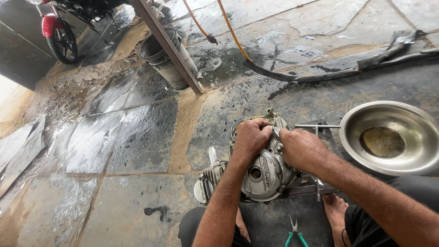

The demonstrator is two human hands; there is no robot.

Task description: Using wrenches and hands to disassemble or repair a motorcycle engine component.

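You are working on a small grey engine (pixel 265 171) that is lying on its side on a dark metal stand (pixel 320 132) on the wet stone floor (pixel 137 137), just in front of your knees. Your left hand (pixel 250 137) is closed over the top edge of its round side cover; your right hand (pixel 299 148) is gripping a slim metal tool (pixel 276 133) against the same edge. I cannot tell how tightly either grip is clamped.

The risks, as I judge them: the floor is shining wet, so the tool could be slipping off and driving into your left knuckles, which are touching it. Your bare foot (pixel 335 208) is sitting right below the engine, should it tip off the stand.

The engine's long axis is running roughly left to right, finned cylinder (pixel 212 174) pointing left, round cover facing up towards you. Green-handled pliers (pixel 294 233) are lying near you; a steel bowl (pixel 388 137) is sitting to the right.
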